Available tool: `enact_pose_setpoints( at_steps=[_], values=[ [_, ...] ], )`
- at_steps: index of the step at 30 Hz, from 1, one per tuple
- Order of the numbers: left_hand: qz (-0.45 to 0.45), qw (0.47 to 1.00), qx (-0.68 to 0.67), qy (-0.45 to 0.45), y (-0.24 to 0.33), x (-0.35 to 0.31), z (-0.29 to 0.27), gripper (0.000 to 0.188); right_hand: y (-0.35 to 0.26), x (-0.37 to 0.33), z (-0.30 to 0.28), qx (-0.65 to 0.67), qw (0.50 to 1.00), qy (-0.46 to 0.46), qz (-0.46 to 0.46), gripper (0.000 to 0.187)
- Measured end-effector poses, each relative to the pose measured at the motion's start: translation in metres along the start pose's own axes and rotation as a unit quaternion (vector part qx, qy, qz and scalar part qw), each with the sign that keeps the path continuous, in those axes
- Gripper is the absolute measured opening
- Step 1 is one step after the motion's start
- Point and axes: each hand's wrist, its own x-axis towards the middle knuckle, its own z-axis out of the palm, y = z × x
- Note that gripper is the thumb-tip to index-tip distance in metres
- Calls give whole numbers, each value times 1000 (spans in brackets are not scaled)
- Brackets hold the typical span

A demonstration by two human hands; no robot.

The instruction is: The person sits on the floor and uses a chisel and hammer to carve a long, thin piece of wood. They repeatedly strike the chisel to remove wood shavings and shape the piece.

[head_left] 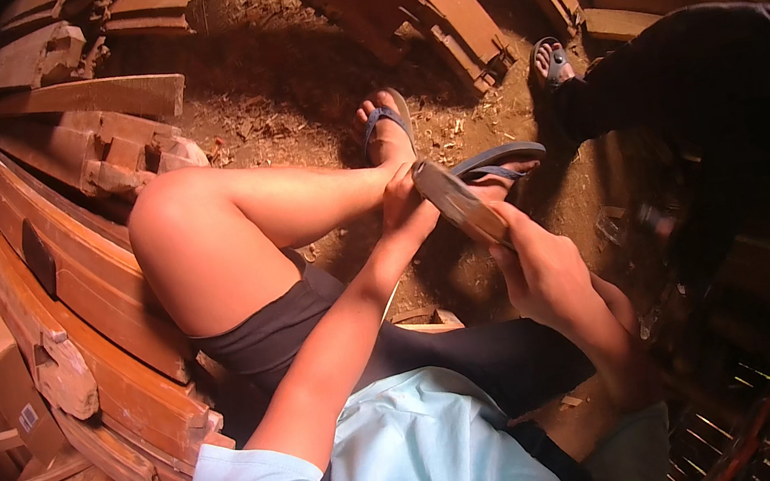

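At the centre of the frame, a curved wooden piece [458, 201] is gripped by both hands, left hand [402, 201] and right hand [539, 270] closed around it, and could be dropped onto the sandalled foot [493, 171] if the grip loosens.

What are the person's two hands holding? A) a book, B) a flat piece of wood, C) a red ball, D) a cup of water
B: the left hand grips the upper end and the right hand the lower end of a flat, narrow piece of wood, held above the dirt floor near the person's sandalled feet.
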Motion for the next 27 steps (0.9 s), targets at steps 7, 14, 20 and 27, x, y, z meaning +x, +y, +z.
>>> enact_pose_setpoints(
  at_steps=[7,14,20,27],
  values=[
    [-38,997,-59,-17,12,-17,-20,25,15,-22,23,41,992,-87,78,42],
    [-48,996,-78,-12,32,-12,-32,18,-16,-31,15,26,996,-91,2,47],
    [-45,992,-94,-66,17,-14,-28,22,-8,-27,28,-30,989,-145,19,56],
    [48,998,-48,-1,22,-18,-24,19,12,-21,34,-50,993,-76,73,55]
  ],
)
